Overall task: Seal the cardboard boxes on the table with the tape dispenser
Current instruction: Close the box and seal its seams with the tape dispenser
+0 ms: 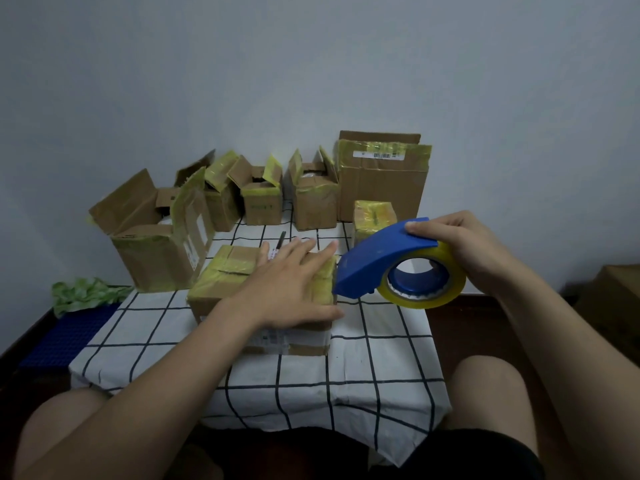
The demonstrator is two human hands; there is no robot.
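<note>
Count: seven cardboard boxes on the checked table (363, 358). At least four at the back have their flaps up. One closed box (221, 282) sits nearest the person. The left hand (287, 289) lies flat on its top, fingers straight and spread. One blue tape dispenser (377, 258) with one yellowish roll is gripped in the right hand (464, 247), its nose at that box's right upper edge. One pen (281, 237) lies behind the box.
</note>
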